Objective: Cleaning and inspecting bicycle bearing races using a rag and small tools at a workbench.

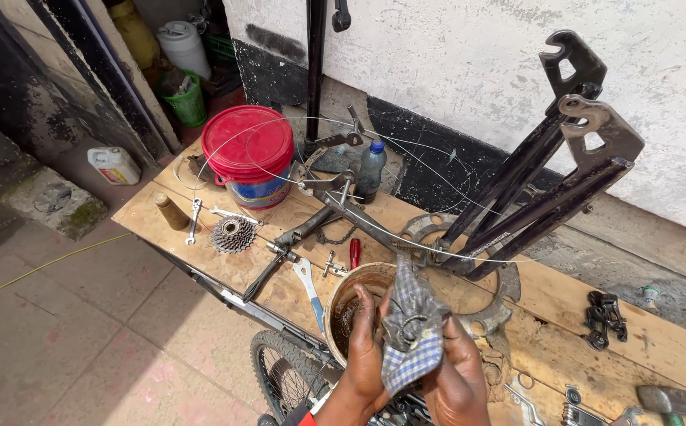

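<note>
1. My left hand (pixel 365 347) and right hand (pixel 457 371), two in all, are both clamped on one checked rag (pixel 414 331) with a small metal ring (pixel 410 325) in its folds.
2. The rag hangs between my palms, long axis upright, the left hand nearer the ring.
3. One bowl (pixel 351 296) sits just behind it on the bench (pixel 564 300), beside one upturned frame (pixel 532 189).

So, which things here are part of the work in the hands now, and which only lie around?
In use:
left hand
right hand
checked cloth, held by both hands
small metal ring wrapped in the cloth
rusty tub just behind the hands

Lying about:
black bicycle frame
red-lidded bucket
cog cluster
plastic bottle
red-handled screwdriver
hammer
</note>
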